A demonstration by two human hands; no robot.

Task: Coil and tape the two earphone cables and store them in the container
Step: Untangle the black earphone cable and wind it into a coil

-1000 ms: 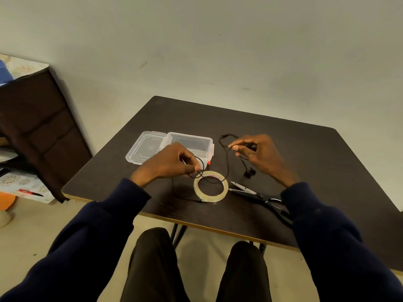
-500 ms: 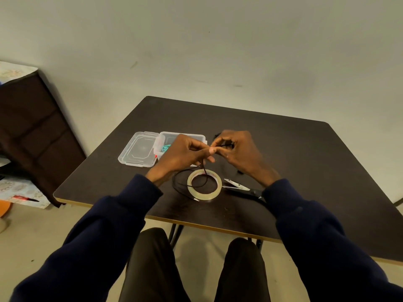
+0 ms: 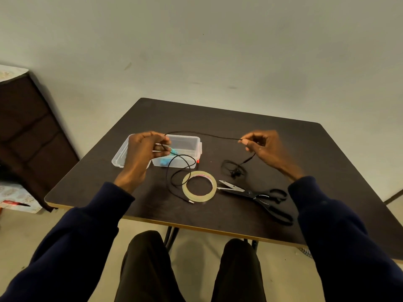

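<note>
Since half a second before, both hands had drawn apart. Nearest me lay the tape roll (image 3: 199,186) and the plug end. My left hand (image 3: 145,152) pinched the started loops; my right hand (image 3: 265,147) pinched the black earphone cable (image 3: 202,134), stretched above the open container (image 3: 184,152). For neat coils, I judged even tension was needed.

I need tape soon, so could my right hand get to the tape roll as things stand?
Probably yes: the tape roll lies flat in the open between both hands. But the right hand is pinching the black cable, which it must release first.
</note>
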